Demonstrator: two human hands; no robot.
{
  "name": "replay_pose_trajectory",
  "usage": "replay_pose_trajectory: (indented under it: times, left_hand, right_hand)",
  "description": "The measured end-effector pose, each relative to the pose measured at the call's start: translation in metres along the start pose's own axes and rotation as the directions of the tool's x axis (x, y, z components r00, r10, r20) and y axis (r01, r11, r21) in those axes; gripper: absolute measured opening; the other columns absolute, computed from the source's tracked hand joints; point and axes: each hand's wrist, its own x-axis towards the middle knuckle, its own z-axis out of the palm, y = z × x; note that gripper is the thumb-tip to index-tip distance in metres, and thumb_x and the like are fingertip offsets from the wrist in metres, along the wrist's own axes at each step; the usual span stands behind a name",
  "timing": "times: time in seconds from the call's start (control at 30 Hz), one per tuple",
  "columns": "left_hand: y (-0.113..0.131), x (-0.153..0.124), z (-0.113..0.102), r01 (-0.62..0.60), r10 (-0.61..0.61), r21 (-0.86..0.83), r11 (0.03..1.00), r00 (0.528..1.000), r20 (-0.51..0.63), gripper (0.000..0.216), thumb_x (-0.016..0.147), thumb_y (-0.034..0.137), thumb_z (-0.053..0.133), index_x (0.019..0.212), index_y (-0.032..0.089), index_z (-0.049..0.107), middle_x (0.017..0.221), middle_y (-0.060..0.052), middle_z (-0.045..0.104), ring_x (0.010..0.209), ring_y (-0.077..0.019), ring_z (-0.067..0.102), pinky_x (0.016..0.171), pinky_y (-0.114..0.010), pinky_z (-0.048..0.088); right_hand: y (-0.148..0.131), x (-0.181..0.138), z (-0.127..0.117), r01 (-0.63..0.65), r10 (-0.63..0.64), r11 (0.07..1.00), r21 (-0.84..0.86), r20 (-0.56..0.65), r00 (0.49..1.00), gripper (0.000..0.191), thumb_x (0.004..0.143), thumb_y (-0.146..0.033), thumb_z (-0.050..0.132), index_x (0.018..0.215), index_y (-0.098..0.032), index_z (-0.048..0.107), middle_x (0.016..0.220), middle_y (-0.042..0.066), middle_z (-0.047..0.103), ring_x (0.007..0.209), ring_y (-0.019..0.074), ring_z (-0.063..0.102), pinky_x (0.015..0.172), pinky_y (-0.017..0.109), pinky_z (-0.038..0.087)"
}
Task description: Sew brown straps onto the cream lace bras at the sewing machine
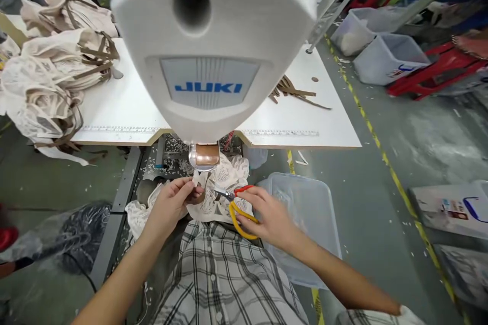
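My left hand [172, 204] pinches an edge of a white lace garment [221, 188] that lies on my lap, just below the sewing machine's metal foot [205, 156]. My right hand [269, 216] grips small scissors [238, 208] with an orange and a yellow handle. Their blades point left toward the fabric near my left fingers. The white JUKI sewing machine head [209, 45] fills the upper middle of the view and hides the table behind it.
A heap of cream garments with brown straps [57, 61] lies on the white table [297, 122] at left; brown strap scraps [292, 90] lie at right. A clear plastic bin [305, 223] stands beside my right knee. Grey bins [385, 56] and a yellow floor line [381, 150] are at right.
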Motion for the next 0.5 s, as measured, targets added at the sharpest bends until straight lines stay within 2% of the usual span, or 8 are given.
replay_pose_trajectory:
  times: [0.1, 0.2, 0.33, 0.4, 0.5]
  left_hand:
    - [0.001, -0.004, 0.003, -0.030, 0.029, 0.079, 0.996, 1.000, 0.012, 0.034, 0.075, 0.047, 0.073, 0.086, 0.015, 0.066, 0.080, -0.006, 0.068, 0.074, -0.0152, 0.062, 0.074, -0.029, 0.051]
    - [0.000, -0.006, 0.004, -0.054, 0.050, 0.152, 0.987, 0.998, 0.029, 0.030, 0.079, 0.045, 0.067, 0.086, 0.016, 0.065, 0.080, -0.005, 0.068, 0.073, -0.0159, 0.062, 0.074, -0.030, 0.051]
    - [-0.002, -0.004, 0.001, -0.086, 0.081, 0.174, 0.981, 0.996, 0.035, 0.016, 0.082, 0.035, 0.059, 0.082, 0.019, 0.060, 0.075, 0.000, 0.060, 0.068, -0.0127, 0.054, 0.067, -0.025, 0.046]
    - [-0.002, -0.003, -0.001, -0.078, 0.071, 0.147, 0.986, 0.996, 0.050, 0.015, 0.083, 0.033, 0.057, 0.078, 0.019, 0.057, 0.069, 0.002, 0.052, 0.062, -0.0109, 0.046, 0.059, -0.022, 0.040]
    - [-0.001, -0.001, -0.007, -0.073, 0.065, 0.116, 0.991, 0.996, 0.066, 0.026, 0.086, 0.042, 0.058, 0.074, 0.020, 0.052, 0.063, 0.005, 0.041, 0.056, -0.0095, 0.035, 0.052, -0.022, 0.031]
  right_hand:
    - [-0.009, 0.016, 0.014, 0.032, -0.032, 0.999, 0.006, -0.043, 0.999, 0.044, 0.087, -0.034, 0.065, 0.128, -0.024, 0.053, 0.114, 0.011, 0.062, 0.100, 0.0246, 0.064, 0.079, 0.039, 0.057]
    - [-0.008, 0.030, 0.022, 0.061, -0.061, 0.998, 0.008, -0.025, 0.998, 0.046, 0.086, -0.033, 0.066, 0.129, -0.023, 0.053, 0.117, 0.012, 0.063, 0.101, 0.0252, 0.064, 0.079, 0.040, 0.057]
    - [-0.005, 0.033, 0.028, 0.086, -0.088, 0.993, 0.075, 0.030, 0.996, 0.044, 0.090, -0.032, 0.063, 0.131, -0.025, 0.052, 0.120, 0.011, 0.064, 0.103, 0.0239, 0.065, 0.083, 0.039, 0.056]
    - [-0.004, 0.030, 0.029, 0.049, -0.058, 0.987, 0.150, 0.056, 0.997, 0.042, 0.090, -0.029, 0.062, 0.131, -0.027, 0.052, 0.119, 0.009, 0.065, 0.103, 0.0218, 0.065, 0.084, 0.036, 0.056]
    - [-0.005, 0.022, 0.028, -0.048, 0.042, 0.972, 0.230, 0.031, 0.999, 0.042, 0.086, -0.023, 0.065, 0.126, -0.029, 0.055, 0.113, 0.006, 0.067, 0.100, 0.0209, 0.065, 0.084, 0.036, 0.055]
